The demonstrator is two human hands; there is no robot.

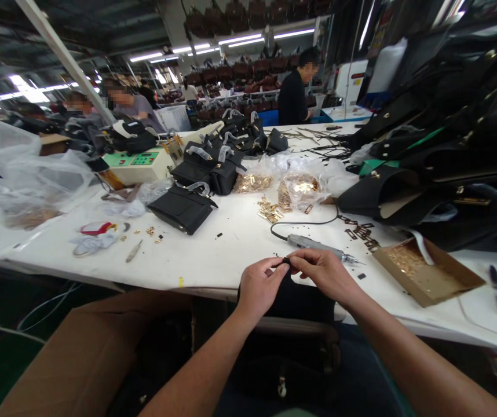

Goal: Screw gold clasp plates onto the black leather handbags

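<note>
Both hands meet at the table's front edge, fingertips pinched on a small black piece [287,262]. My left hand [260,286] grips it from the left, my right hand [320,272] from the right. The piece looks joined to a black bag [300,301] hanging over the edge in front of my body; its exact shape is hidden by the fingers. Just beyond my right hand lies a grey electric screwdriver [318,245] with a black cable. A small black square [362,276] rests on the white table right of my right hand.
A cardboard tray [431,289] of small gold parts stands at the right, near dark metal plates [361,233]. Farther back are bags of gold hardware [303,188], black handbags [183,208] and a green-panelled machine [138,165]. Black bags pile high at right. Several people are beyond.
</note>
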